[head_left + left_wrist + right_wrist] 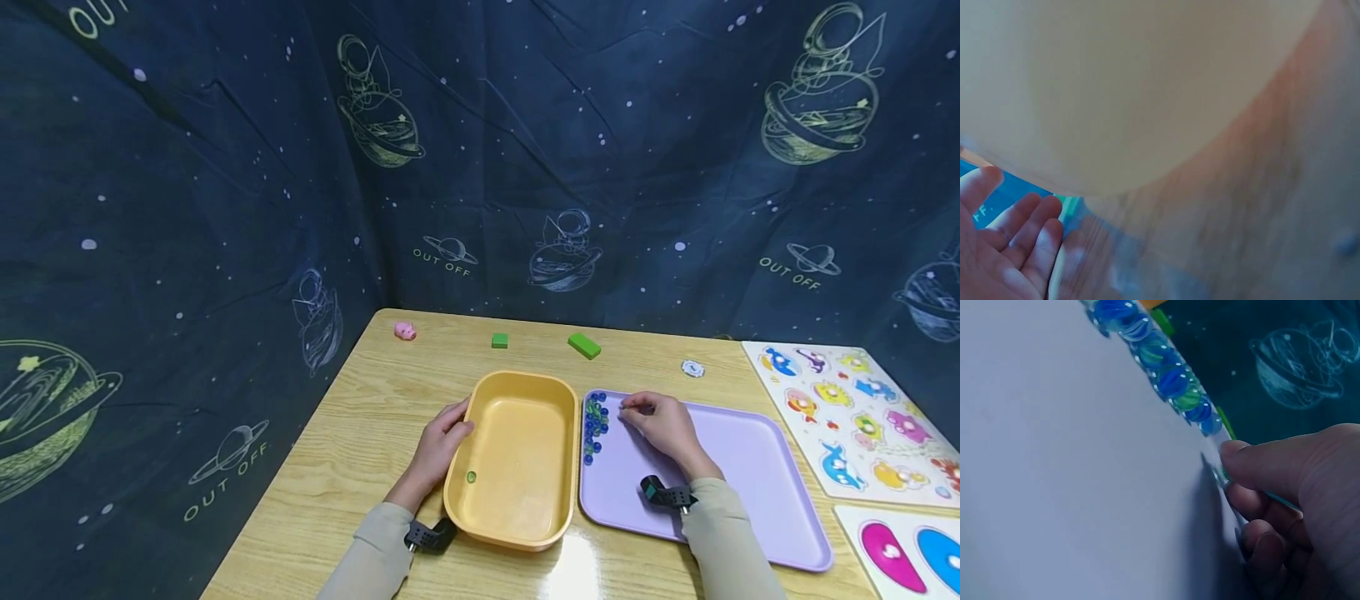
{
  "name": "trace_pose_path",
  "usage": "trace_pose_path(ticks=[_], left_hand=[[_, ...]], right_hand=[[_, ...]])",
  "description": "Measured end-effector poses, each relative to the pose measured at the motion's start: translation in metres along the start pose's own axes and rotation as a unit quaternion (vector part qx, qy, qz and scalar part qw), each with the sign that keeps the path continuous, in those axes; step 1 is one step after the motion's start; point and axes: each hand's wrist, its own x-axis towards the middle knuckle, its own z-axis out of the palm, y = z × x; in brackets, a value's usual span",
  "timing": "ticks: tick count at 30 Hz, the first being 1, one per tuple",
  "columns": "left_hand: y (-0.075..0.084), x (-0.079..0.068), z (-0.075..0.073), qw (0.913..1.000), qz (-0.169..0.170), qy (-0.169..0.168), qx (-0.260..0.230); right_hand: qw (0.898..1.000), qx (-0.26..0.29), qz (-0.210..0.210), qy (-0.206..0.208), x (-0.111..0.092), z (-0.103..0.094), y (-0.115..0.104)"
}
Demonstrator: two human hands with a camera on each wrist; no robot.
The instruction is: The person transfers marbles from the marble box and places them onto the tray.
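My left hand [438,446] holds the left side of a yellow plastic tub [517,379], its thumb over the rim and its fingers along the outside wall. A single green glass marble [471,477] lies inside the tub near that wall. To the right is a lilac tray [742,467], with blue and green marbles [596,425] [1172,381] clustered along its left edge. Over the tray's upper left part, my right hand [663,425] pinches a small marble [1224,475] between thumb and fingertips, close to the tray surface. The fingers mostly hide that marble.
Along the table's back stand a pink pig toy [405,331], a green cube [499,341], a green block [584,346] and a white-and-blue chip [693,368]. Puzzle boards [862,417] [911,550] lie to the right of the tray. A dark patterned cloth [480,167] hangs behind the table.
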Motion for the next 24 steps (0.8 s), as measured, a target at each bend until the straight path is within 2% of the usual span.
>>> trace_pose_path(ticks=[8,13,19,24], left_hand=[[-0.001,0.000,0.001,1.0000,-0.006,0.001,0.003],[-0.002,0.000,0.000,1.0000,-0.006,0.000,-0.002],[-0.003,0.001,0.000,1.0000,0.000,-0.002,-0.006],[-0.002,0.001,0.000,1.0000,-0.004,-0.005,-0.006]], right_hand=[[1.000,0.000,0.001,-0.016,-0.001,0.000,-0.001],[0.998,0.042,0.015,-0.042,-0.001,-0.010,-0.010],[0.995,0.090,-0.017,-0.038,-0.005,-0.029,-0.046],[0.981,0.166,-0.052,-0.087,-0.015,-0.034,-0.090]])
